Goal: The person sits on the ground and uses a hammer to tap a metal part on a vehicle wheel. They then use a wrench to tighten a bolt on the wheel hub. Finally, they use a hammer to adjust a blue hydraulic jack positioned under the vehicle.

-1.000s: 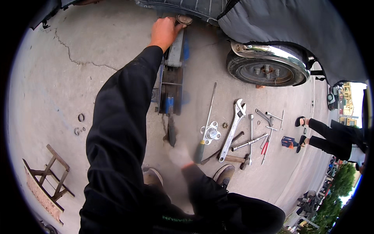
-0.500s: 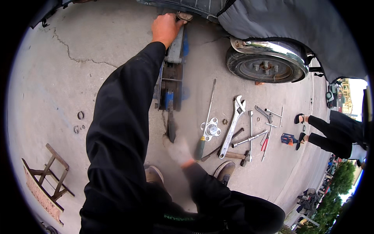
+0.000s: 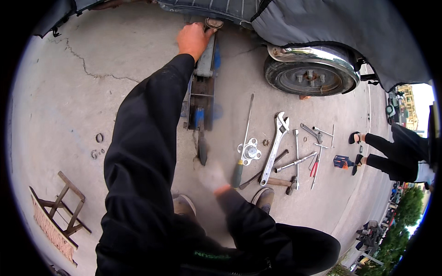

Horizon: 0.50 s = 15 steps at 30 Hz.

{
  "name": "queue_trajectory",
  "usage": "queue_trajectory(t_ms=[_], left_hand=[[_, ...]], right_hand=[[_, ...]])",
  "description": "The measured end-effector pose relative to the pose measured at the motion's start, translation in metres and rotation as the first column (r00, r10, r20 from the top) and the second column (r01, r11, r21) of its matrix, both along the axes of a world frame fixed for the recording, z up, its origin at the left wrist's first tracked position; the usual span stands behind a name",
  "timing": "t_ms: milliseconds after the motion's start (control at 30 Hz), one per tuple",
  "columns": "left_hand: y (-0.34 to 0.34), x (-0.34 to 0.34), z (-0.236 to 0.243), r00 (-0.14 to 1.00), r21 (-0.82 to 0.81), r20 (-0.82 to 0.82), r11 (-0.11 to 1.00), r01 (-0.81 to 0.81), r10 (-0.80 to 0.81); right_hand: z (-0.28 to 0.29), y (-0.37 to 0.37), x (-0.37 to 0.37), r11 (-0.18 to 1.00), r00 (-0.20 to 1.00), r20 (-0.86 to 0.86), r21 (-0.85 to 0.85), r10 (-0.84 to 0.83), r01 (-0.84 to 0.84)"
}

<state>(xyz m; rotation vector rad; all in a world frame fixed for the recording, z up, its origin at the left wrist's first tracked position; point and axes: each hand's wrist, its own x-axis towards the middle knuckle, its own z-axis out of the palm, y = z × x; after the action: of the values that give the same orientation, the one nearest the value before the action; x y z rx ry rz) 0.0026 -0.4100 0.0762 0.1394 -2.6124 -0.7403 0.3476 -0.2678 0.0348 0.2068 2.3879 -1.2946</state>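
Beneath the vehicle's dark edge, my left hand point(image 3: 193, 40) is closed at the round lifting saddle point(image 3: 214, 23) of a floor jack point(image 3: 201, 87), thumb against its rim. The jack lies lengthwise toward me, with blue parts and a short dark lever point(image 3: 202, 149) at its near end. Just below that lever is my right hand point(image 3: 212, 178), pale and smeared by motion, perhaps gloved; its fingers cannot be made out. Beside it lies a long screwdriver point(image 3: 237, 175) with a green handle, next to a metal hub flange point(image 3: 250, 152).
Right of the screwdriver lie a large adjustable wrench point(image 3: 275, 149), a hammer point(image 3: 290, 185), lug wrenches point(image 3: 297, 158) and red-handled pliers point(image 3: 314, 169). A wheel point(image 3: 311, 79) stands under a grey cover. At left is a wooden stool point(image 3: 69, 209); at right, another person's legs point(image 3: 384, 154).
The view has shifted slightly. My left hand stays at the saddle, while my right hand remains blurred near the lever and sits slightly lower, apart from its tip.
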Motion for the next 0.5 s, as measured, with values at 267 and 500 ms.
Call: queue_trajectory(t_ms=[267, 500], left_hand=[[-0.033, 0.053, -0.014, 0.964, -0.079, 0.029, 0.960, 0.268, -0.266], [-0.033, 0.144, -0.039, 0.957, 0.069, 0.066, 0.958, 0.277, -0.282]], right_hand=[[0.104, -0.005, -0.051, 0.808, 0.698, 0.715, -0.386, -0.044, 0.446], [0.084, 0.001, -0.031, 0.892, 0.846, 0.527, -0.337, -0.086, 0.300]])
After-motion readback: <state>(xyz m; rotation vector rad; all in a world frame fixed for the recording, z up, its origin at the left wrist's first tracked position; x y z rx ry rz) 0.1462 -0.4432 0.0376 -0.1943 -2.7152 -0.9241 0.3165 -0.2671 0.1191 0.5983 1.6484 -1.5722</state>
